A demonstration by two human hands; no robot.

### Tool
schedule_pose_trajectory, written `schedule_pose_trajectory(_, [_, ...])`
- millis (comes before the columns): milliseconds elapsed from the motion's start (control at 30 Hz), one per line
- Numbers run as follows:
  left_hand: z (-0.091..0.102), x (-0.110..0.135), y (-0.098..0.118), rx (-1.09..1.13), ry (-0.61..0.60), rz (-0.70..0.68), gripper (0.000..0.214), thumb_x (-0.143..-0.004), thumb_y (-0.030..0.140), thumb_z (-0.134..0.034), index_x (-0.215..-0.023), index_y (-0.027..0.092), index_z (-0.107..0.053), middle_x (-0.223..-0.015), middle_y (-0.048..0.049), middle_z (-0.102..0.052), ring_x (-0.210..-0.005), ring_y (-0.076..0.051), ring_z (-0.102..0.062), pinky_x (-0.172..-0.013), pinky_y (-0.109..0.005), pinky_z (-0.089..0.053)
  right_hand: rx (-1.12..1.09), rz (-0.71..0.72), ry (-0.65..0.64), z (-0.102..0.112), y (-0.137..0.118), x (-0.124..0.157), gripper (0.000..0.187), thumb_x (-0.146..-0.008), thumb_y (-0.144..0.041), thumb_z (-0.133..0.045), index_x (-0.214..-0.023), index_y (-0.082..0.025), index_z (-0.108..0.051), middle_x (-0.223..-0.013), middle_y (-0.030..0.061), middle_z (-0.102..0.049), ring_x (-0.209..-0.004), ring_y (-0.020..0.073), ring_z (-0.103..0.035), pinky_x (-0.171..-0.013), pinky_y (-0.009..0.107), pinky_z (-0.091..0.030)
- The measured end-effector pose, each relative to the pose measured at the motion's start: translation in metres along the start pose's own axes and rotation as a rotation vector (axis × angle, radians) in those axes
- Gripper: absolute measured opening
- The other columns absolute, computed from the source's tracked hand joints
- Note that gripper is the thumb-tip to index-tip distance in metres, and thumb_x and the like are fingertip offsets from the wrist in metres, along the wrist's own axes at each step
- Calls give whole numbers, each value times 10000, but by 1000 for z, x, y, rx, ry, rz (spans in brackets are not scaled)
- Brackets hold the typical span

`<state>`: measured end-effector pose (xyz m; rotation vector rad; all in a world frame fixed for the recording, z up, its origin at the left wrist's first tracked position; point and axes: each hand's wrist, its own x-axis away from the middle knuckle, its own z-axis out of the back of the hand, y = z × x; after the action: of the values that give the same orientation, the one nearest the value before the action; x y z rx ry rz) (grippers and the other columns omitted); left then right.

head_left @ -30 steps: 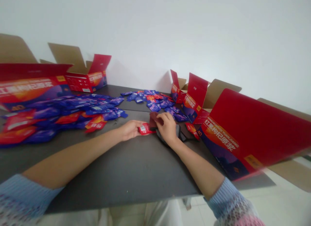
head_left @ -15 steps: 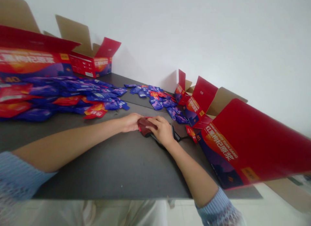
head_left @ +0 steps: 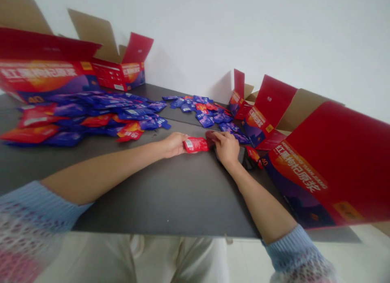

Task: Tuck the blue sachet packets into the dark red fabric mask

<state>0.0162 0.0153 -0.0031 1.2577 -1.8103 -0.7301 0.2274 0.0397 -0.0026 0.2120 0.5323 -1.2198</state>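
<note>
My left hand (head_left: 176, 145) is closed on the left end of a small red sachet (head_left: 196, 145) with a white barcode label, held just over the grey table. At its other end my right hand (head_left: 228, 147) grips a dark maroon piece, apparently a folded cloth (head_left: 211, 136), which touches or nearly touches the sachet. Partly hidden beneath my right hand and wrist is a black object (head_left: 246, 159) whose kind I cannot make out. A red and orange sachet (head_left: 253, 154) lies just to its right.
A large pile of blue and red sachets (head_left: 100, 116) covers the left of the table (head_left: 170, 193). A smaller sachet pile (head_left: 204, 110) lies farther back. Open red cartons stand at the left (head_left: 61, 80), back left (head_left: 131, 74) and right (head_left: 329, 161). A white wall rises behind.
Earlier the maroon cloth covered most of the sachet between both hands. My right hand has drawn it rightward, so the sachet now shows. The camera view has shifted.
</note>
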Motion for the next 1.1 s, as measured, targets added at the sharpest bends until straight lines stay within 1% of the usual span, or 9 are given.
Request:
schedule_pose_trajectory(67, [-1, 1, -2, 11, 36, -38, 284, -927, 27, -396, -1072, -20, -636, -836, -203, -735, -722, -256, -735, -782, -444, -595, -95, 70, 84, -1, -7, 4, 338, -988, -292, -473, -1248, -265, -687, -1185, 70, -677, -1064, 234, -583, -877, 350, -433])
schedule_pose_trajectory(133, [-2, 2, -3, 1, 30, -67, 295, -918, 26, -398, -1057, -11, -656, -817, -188, -737, -707, -237, -727, -754, -408, -600, -179, 203, 97, 0, -18, 8, 347, -1004, -331, -457, -1261, -257, -679, -1206, 73, -667, -1092, 222, -573, -923, 346, -424])
schedule_pose_trajectory(233, [-4, 3, -2, -26, -14, -69, 305, -903, 30, -400, -1013, 13, -684, -727, -144, -723, -636, -210, -701, -676, -358, -600, -232, 421, -8, 3, -33, 13, 346, -1008, -365, -463, -1258, -268, -682, -1207, 62, -673, -1090, 213, -570, -934, 341, -420])
schedule_pose_trajectory(300, [-4, 4, -1, -53, -37, -46, 314, -904, 33, -388, -978, 15, -693, -684, -135, -706, -608, -210, -690, -637, -348, -595, -237, 469, -57, 3, -38, 14, 345, -1006, -363, -473, -1268, -271, -677, -1185, 54, -683, -1054, 209, -575, -910, 333, -426])
schedule_pose_trajectory(500, [1, 1, 1, -74, -73, -4, 272, -861, -37, -432, -965, 13, -679, -852, -183, -737, -771, -246, -727, -819, -445, -589, -141, 311, -82, 1, -24, 6, 331, -1000, -334, -486, -1270, -308, -675, -1134, 44, -694, -1035, 213, -589, -856, 315, -423])
schedule_pose_trajectory(667, [7, -2, 2, -103, -120, 21, 248, -879, -12, -445, -968, -11, -677, -912, -236, -732, -778, -262, -733, -816, -432, -585, 32, 121, -155, 3, -11, 0, 312, -977, -288, -506, -1215, -341, -700, -1130, 55, -700, -1007, 235, -599, -785, 329, -409])
schedule_pose_trajectory(767, [5, -2, 0, -130, -53, 12, 293, -897, 3, -433, -1105, 0, -639, -958, -228, -733, -796, -258, -738, -827, -437, -585, 112, 53, -157, 5, -7, -2, 319, -965, -266, -513, -1210, -344, -701, -1143, 67, -699, -1012, 255, -603, -779, 347, -410])
schedule_pose_trajectory(867, [1, -1, -2, -122, 33, -11, 356, -895, -3, -440, -1226, 3, -569, -1004, -231, -721, -807, -275, -742, -850, -505, -572, 161, -3, -148, 6, -4, -2, 322, -959, -269, -519, -1220, -332, -697, -1143, 90, -696, -1017, 274, -604, -776, 362, -414])
schedule_pose_trajectory(1100, [-4, 5, 0, -108, 42, -17, 283, -882, -33, -434, -1118, 29, -576, -912, -175, -722, -764, -241, -730, -889, -511, -556, 152, -16, -155, 4, -1, -4, 334, -944, -262, -537, -1236, -324, -687, -1163, 93, -689, -1036, 292, -601, -769, 370, -418])
